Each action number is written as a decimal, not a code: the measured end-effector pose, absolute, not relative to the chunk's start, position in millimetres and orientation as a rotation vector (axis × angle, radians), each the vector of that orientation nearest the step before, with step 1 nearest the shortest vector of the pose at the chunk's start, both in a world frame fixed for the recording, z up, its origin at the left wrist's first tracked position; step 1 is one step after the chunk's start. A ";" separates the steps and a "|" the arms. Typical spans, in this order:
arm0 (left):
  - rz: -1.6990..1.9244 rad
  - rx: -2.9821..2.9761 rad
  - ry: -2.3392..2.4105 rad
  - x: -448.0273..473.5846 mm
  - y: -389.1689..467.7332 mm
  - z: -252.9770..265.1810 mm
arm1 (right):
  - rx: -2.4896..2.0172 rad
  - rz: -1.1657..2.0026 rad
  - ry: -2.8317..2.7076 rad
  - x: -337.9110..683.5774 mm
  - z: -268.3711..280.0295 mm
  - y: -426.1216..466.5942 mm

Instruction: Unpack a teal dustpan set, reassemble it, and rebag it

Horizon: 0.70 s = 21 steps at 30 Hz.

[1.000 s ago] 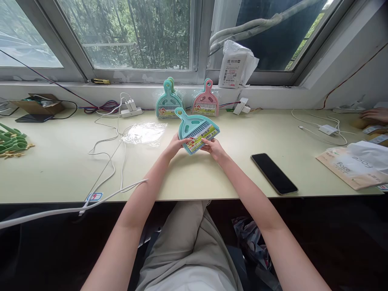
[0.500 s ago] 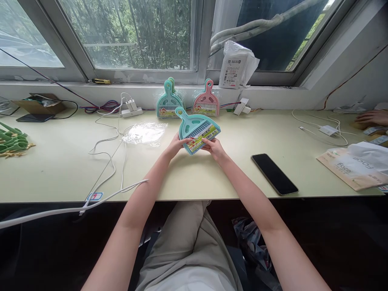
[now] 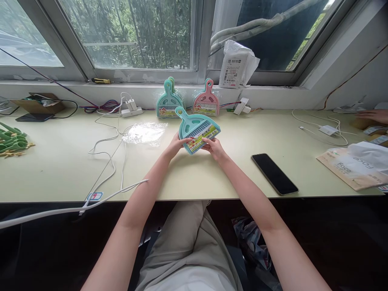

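Observation:
A turquoise dustpan and brush set [image 3: 194, 122] with a printed label is held up in front of me, tilted, its handle pointing to the upper left. My left hand [image 3: 176, 146] grips its lower left side, the thumb over the label. At its lower right edge, my right hand [image 3: 214, 148] pinches it with the thumb on the front. The fingers behind the set are mostly hidden. Behind it, similar turquoise sets [image 3: 167, 101] in clear wrap lean against the wall, and a pink set [image 3: 206, 100] leans to their right.
Clear plastic wrap [image 3: 144, 133] and white cables [image 3: 112, 161] lie on the table [image 3: 60, 173] to the left. A phone [image 3: 274, 173] and a tissue pack [image 3: 354, 165] lie right. Another person's hand [image 3: 374, 116] is at the far right. Green plastic pieces [image 3: 13, 139] lie far left.
My hands and the dustpan set stay in place. At the far right, the other person's hand has shifted slightly.

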<state>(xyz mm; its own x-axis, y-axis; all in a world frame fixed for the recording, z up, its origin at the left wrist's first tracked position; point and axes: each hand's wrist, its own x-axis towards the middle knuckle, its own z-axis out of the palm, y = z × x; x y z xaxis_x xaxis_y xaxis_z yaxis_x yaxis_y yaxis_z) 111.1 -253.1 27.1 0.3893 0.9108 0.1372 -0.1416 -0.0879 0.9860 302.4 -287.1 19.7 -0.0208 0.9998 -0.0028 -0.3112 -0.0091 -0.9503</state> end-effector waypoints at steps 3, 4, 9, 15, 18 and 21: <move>1.049 1.369 0.753 111.5 -252.0 24.7 | -0.986 1.354 -1.048 303.7 20.8 -288.0; 1.053 1.368 0.745 111.8 -251.4 23.6 | -1.001 1.347 -1.055 304.0 20.5 -287.6; 1.045 1.354 0.748 113.5 -251.2 22.1 | -1.031 1.320 -0.994 303.9 16.2 -283.3; 1.034 1.359 0.712 114.6 -256.1 28.6 | -1.023 1.324 -0.966 303.1 14.4 -283.4; 1.024 1.369 0.715 114.6 -256.1 27.7 | -1.029 1.332 -0.942 302.7 15.0 -284.1; 1.019 1.380 0.743 114.0 -255.0 25.1 | -1.035 1.336 -0.913 301.7 15.6 -284.0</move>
